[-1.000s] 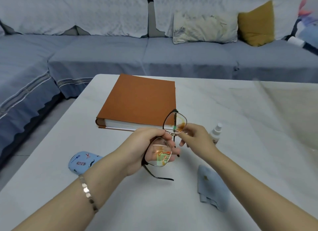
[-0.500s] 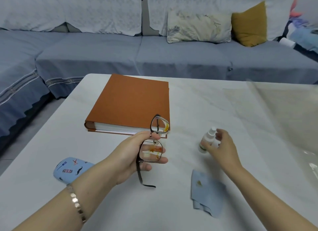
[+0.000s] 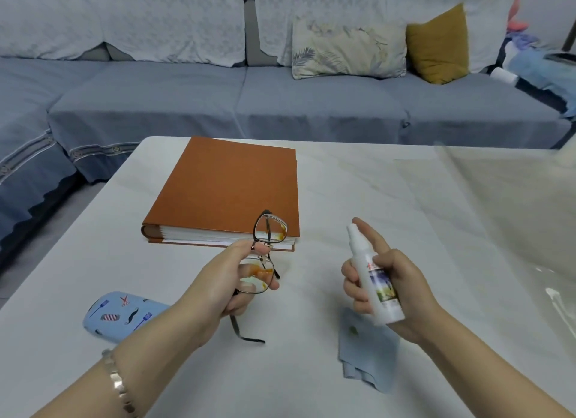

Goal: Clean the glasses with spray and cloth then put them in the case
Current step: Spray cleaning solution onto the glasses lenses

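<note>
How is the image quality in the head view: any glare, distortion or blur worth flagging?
Head view: soft, even light with faint shadows; wide-angle bending bows the sofa and table edges; a pale sheen washes out the table's right side; orange smears or reflections cover the glasses lenses, which of the two is unclear; the spray bottle label is too soft to read.

The right hand [image 3: 392, 293] covers the near side of the white spray bottle [image 3: 375, 288], whose label print is unreadably small.
</note>
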Demonstrator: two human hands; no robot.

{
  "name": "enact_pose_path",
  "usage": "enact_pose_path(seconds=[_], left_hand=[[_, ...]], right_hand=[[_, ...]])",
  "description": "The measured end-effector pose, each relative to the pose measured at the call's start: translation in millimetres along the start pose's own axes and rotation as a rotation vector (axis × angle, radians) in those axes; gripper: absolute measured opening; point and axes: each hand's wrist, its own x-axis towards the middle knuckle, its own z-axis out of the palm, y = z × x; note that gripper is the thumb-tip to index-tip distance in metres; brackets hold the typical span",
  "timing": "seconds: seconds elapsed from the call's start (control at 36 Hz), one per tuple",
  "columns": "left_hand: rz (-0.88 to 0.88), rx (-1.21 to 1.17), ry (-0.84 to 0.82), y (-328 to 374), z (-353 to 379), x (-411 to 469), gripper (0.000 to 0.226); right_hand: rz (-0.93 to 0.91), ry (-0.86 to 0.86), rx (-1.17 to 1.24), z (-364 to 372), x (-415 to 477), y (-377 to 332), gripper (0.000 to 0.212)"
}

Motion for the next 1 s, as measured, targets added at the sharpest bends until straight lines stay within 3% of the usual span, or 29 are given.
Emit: enact_pose_path(seconds=[0.31,0.39,0.53,0.64,0.81,1.0], left_hand=[[0.042,0.059,0.038,-0.6,4.0,-3.0,0.024],[0.071,0.059,0.038,-1.0,5.1,-1.6,0.024],[0.067,0.100,0.073,-6.3,9.3,3.4,0.023],[0.047,0.110,0.060,-12.8,15.7,4.8,0.025],[0.027,0.067,-0.006,-14.6,24.2,4.6,0.025],[0.030,0.069,-0.048,-14.4,30.5,5.6,0.027]], right_hand=[[0.042,-0.039,-0.149,4.2,-10.9,-11.2,0.074],[0.039,0.013,-0.393,8.0,-10.7,-17.6,0.071],[-0.051,0.195,-1.023,21.1,-5.7,-29.5,0.062],[-0.120,0.237,-1.385,32.5,1.1,-30.9,0.066],[-0.193,0.183,-1.689,39.0,8.8,-26.6,0.055],[-0.217,0.184,-1.776,38.4,7.8,-27.6,0.053]])
